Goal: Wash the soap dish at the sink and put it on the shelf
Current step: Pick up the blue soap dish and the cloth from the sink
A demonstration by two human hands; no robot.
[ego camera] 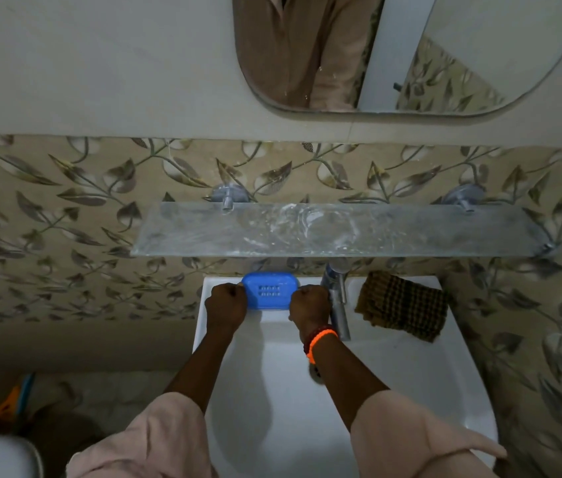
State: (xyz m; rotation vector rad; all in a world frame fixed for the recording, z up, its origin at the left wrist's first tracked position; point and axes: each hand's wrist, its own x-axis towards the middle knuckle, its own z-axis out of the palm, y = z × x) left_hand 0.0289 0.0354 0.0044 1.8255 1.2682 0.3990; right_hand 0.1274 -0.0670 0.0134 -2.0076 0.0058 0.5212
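Blue plastic soap dish [270, 292], slotted at its centre, is held level over the far rim of the white sink [459, 343], just below the glass shelf [410, 232]. The left hand [225, 307] grips its left end and the right hand [310, 307] grips its right end; both are curled into fists around the edges, knuckles up. Whether the dish rests on the rim or is lifted clear of it cannot be told.

Step in hand, as judged: either taking the dish up for washing or carrying it toward the shelf. No running water is visible at the tap [336, 298], which stands just right of the right hand. The shelf shows pale streaks and residue and carries nothing visible.

Next move, if washing remains: bring the dish nearer, under the spout. If washing is done: raise it and clear the shelf's near edge before setting it down.

Both forearms extend straight from the near edge, roughly parallel, sleeves pushed back. An orange band [321, 339] sits on the right wrist. A checked cloth [403, 305] lies on the sink's far right corner.
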